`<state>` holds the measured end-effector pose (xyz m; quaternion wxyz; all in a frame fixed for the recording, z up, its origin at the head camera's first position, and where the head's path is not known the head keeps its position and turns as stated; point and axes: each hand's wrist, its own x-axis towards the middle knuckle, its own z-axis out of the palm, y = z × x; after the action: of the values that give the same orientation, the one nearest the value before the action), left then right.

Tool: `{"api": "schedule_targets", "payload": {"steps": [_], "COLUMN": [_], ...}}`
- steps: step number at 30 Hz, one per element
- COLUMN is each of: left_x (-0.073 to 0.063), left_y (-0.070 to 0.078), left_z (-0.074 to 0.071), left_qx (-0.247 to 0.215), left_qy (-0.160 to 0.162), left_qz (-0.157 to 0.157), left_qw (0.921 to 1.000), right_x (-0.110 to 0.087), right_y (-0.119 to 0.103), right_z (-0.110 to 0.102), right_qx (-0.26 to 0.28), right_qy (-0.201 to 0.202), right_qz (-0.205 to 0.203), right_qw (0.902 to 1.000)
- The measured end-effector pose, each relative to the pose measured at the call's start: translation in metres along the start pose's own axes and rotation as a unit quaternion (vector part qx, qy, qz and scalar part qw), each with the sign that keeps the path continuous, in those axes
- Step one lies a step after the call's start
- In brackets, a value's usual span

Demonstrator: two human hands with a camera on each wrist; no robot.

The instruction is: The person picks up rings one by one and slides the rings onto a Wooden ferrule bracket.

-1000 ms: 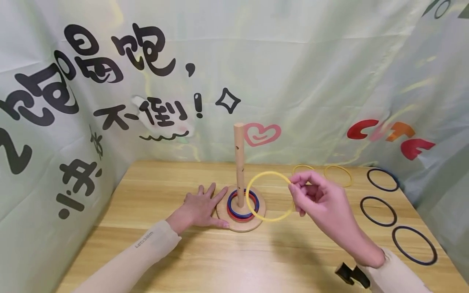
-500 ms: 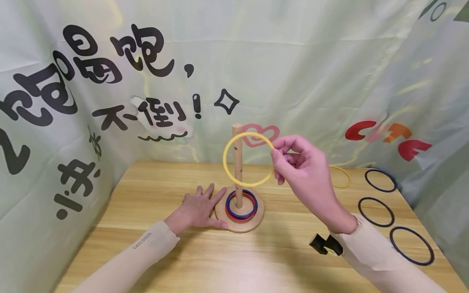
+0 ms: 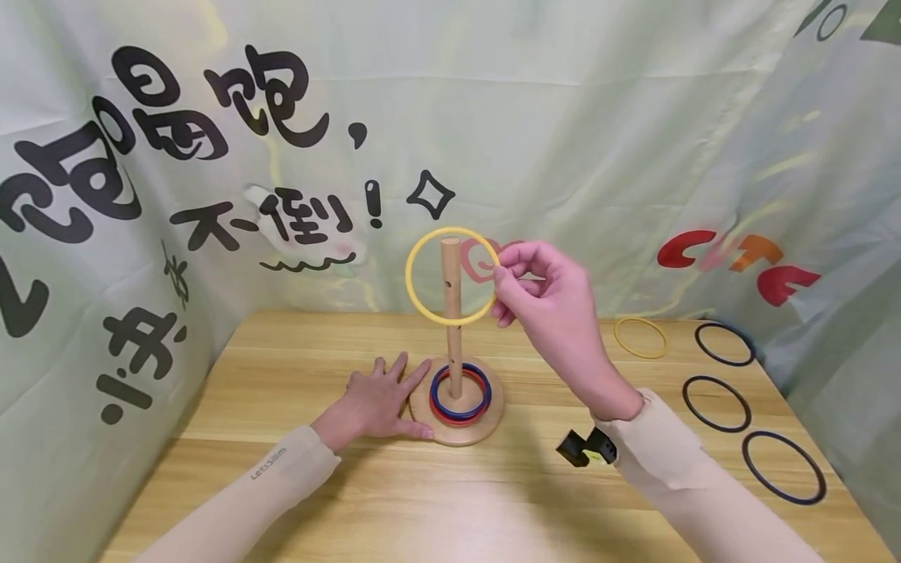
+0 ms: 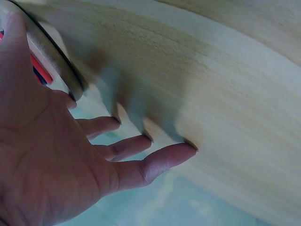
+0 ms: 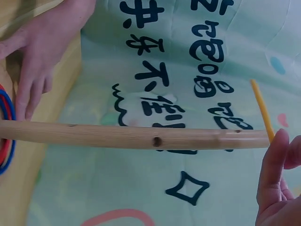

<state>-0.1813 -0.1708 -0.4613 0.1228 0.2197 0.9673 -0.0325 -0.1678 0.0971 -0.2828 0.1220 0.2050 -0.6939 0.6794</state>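
In the head view, my right hand [image 3: 549, 301] pinches a yellow ring [image 3: 408, 274] between thumb and fingers at its right side. The ring is raised at the top end of an upright wooden peg [image 3: 453, 340]; I cannot tell whether it is around the peg or in front of it. The right wrist view shows the yellow ring [image 5: 262, 107] edge-on near the peg's tip. A blue ring [image 3: 486, 391] and a red ring [image 3: 461, 424] lie round the peg's foot on a round wooden base [image 3: 493, 426]. With fingers spread, my left hand [image 3: 380, 400] touches the base's left edge.
On the wooden table [image 3: 422, 500], a yellow ring [image 3: 640, 356] and several dark blue rings [image 3: 716, 403] lie to the right. A printed cloth [image 3: 563, 141] hangs behind and along both sides. A black wrist camera [image 3: 584, 447] sticks out from the right sleeve.
My right hand has lifted the yellow ring up and to the left, from beside the base to the peg's top. The left hand has stayed at the base.
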Motion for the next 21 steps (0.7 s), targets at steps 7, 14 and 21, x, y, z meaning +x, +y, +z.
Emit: {"api": "schedule_targets", "payload": {"steps": [7,14,21], "left_x": [-0.001,0.000,0.001], "left_y": [-0.002,-0.004,-0.002], "left_z": [0.002,0.004,0.004], "left_qx": [-0.013,-0.005,0.002], "left_qy": [0.010,0.007,0.009], "left_qz": [0.004,0.002,0.003], "left_qw": [0.9999,1.0000,1.0000], "right_x": [-0.002,-0.009,-0.022], "right_y": [0.021,0.043,0.062], "right_z": [0.003,0.004,0.003], "right_qx": [-0.003,-0.018,-0.032], "right_qy": [0.005,0.006,0.002], "right_qz": [0.040,0.071,0.108], "right_qw": [0.9992,0.9973,0.9936]}}
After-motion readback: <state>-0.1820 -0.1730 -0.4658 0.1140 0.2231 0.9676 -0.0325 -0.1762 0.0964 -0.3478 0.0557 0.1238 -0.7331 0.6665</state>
